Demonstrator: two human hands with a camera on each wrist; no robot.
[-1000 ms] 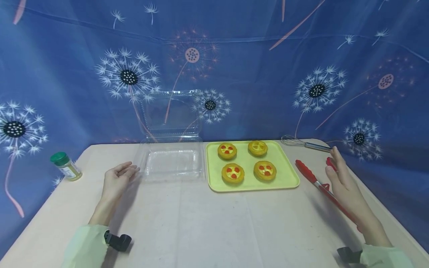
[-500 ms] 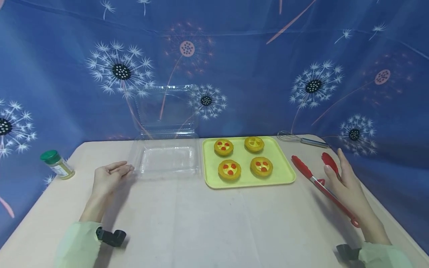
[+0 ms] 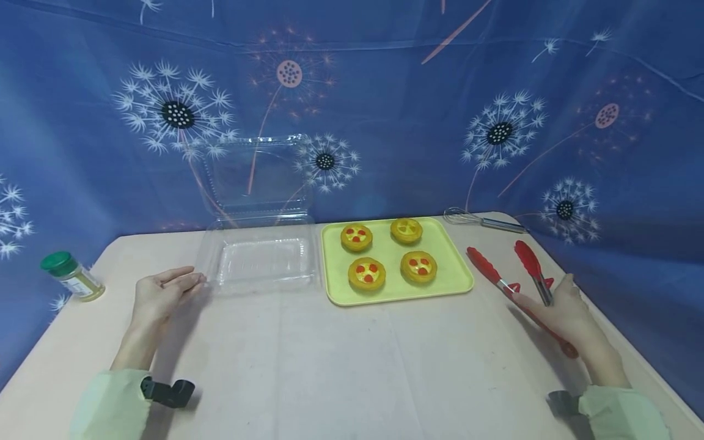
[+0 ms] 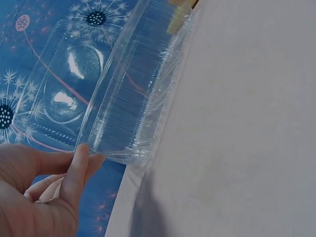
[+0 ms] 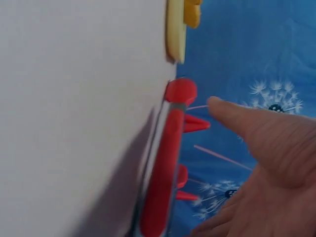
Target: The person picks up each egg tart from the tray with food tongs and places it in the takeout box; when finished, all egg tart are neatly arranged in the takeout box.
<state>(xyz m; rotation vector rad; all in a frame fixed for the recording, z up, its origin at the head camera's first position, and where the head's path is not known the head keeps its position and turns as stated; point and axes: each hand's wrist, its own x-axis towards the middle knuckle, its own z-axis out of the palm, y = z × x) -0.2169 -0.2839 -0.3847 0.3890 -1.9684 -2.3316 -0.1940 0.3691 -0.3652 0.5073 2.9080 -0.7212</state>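
My left hand [image 3: 156, 299] pinches the near left edge of a clear plastic clamshell box [image 3: 264, 256], whose lid stands raised against the backdrop. In the left wrist view, thumb and forefinger meet at the corner of the box [image 4: 123, 118]. At the right, a pair of red-tipped tongs [image 3: 485, 266] lies spread on the table. My right hand [image 3: 566, 318] is over their handle part, thumb extended and apart from the other fingers. The right wrist view puts the tongs [image 5: 163, 173] beside the thumb, with a gap between. Part of the tongs is hidden by the hand.
A yellow tray [image 3: 401, 294] with several egg tarts [image 3: 366, 274] sits right of the box. Behind the tongs lies a whisk [image 3: 500, 225]. A green-capped seasoning bottle [image 3: 77, 278] stands at the table's left edge. A blue dandelion-print cloth [image 3: 385, 110] hangs behind.
My right hand has lowered toward the tongs, uncovering their second red tip. The left hand stays at the box edge. The whole head view has shifted slightly.
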